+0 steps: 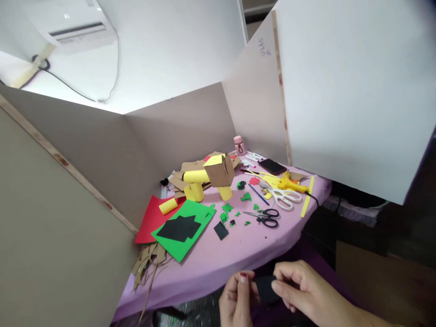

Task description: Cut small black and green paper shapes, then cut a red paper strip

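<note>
A small piece of black paper (pixel 266 290) is held between my two hands, in front of the table's near edge. My left hand (pixel 236 297) pinches its left side, thumb on top. On its right side the thumb and fingers of my right hand (pixel 301 288) are closed. Beyond them on the table lie black-handled scissors (pixel 269 219), a black paper square (pixel 221 230) and green paper scraps (pixel 226 208). A paper and cardboard animal-like figure (pixel 211 175) stands farther back, with a yellow tube body and a boxy brown head.
Green sheet (pixel 182 254) with black paper pieces and a red sheet (pixel 146 227) lie left, near cardboard scraps (pixel 150 256). White-handled scissors (pixel 286 198), a yellow glue gun (pixel 289 183), a phone (pixel 272 166) and a pink bottle (pixel 240 146) are right. Partition panels (pixel 180 131) surround the table.
</note>
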`<action>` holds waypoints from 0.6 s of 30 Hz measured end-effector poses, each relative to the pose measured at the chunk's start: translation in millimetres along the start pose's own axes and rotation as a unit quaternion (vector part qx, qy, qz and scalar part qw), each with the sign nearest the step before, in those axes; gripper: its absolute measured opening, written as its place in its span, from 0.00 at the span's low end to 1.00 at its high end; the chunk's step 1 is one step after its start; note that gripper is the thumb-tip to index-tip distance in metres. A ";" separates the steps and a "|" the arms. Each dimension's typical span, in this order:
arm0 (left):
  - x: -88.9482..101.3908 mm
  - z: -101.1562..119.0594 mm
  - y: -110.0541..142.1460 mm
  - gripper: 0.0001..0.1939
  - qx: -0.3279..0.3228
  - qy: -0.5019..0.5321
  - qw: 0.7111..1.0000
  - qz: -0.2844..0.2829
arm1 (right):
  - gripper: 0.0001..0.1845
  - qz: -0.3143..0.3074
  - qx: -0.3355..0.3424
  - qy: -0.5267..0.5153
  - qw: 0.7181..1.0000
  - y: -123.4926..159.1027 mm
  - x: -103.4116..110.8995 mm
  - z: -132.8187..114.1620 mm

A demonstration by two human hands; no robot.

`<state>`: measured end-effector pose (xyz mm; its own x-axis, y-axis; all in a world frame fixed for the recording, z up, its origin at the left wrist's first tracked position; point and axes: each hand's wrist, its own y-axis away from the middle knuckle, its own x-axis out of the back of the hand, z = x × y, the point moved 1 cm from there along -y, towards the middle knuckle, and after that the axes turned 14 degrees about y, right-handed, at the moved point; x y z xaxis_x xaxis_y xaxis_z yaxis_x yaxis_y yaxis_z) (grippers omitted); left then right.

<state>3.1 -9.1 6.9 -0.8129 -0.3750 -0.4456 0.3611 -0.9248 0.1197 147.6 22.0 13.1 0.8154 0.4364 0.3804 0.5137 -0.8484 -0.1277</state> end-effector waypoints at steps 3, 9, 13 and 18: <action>-1.6 -3.7 2.3 0.25 0.004 -0.020 1.000 -0.014 | 0.19 0.007 -0.012 -0.014 1.000 0.0 -0.7 0.2; 0.8 -10.4 4.2 0.22 -0.028 -0.089 0.995 -0.046 | 0.15 -0.014 -0.005 -0.030 0.999 0.1 -0.4 0.6; 4.2 -8.5 4.2 0.18 -0.109 -0.134 0.984 -0.044 | 0.14 -0.030 -0.010 -0.011 0.999 1.4 -0.2 1.3; 5.6 -8.4 6.6 0.13 -0.178 -0.220 0.955 -0.090 | 0.13 -0.054 -0.020 -0.013 0.998 3.4 -3.3 -3.2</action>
<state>4.8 -16.7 -2.2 -0.9617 -0.2742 -0.0049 0.2655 -0.9262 -0.2678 145.8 16.7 14.3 0.7632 0.5328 0.3657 0.5879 -0.8074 -0.0506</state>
